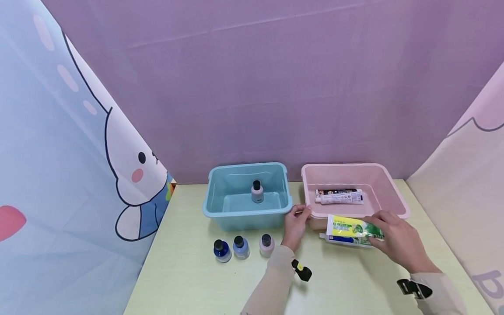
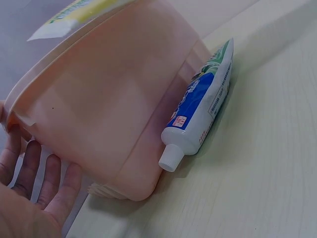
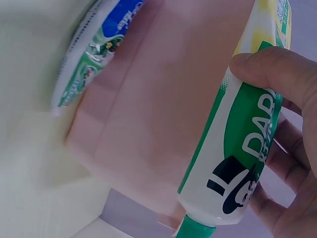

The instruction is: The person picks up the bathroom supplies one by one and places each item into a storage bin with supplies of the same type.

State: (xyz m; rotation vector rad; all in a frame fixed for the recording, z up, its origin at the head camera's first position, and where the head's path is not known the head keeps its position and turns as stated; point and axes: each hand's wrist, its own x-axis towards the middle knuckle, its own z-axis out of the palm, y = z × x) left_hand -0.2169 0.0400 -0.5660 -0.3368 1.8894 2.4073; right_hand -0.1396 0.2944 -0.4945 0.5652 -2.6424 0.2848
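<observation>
My right hand [image 1: 397, 238] grips a yellow-and-green toothpaste tube [image 1: 346, 226] at the front rim of the pink bin [image 1: 393, 192]. In the right wrist view the thumb lies across this tube [image 3: 242, 134], its green cap pointing down. My left hand [image 1: 296, 225] holds the pink bin by its front left corner, the thumb at the rim and the fingers [image 2: 49, 178] against the outer wall. A blue, white and green toothpaste tube [image 2: 198, 104] lies on the table along the bin's front. Inside the bin are a white tube [image 1: 340, 199] and a black box or tube [image 1: 334, 191].
A teal bin [image 1: 244, 221] stands left of the pink one, with a small black-capped bottle [image 1: 257, 192] inside. In front of it on the table [image 1: 189, 280] are a dark blue bottle [image 1: 222, 251], a light blue bottle [image 1: 241, 248] and a pale pink bottle [image 1: 267, 246]. Curtains surround the table.
</observation>
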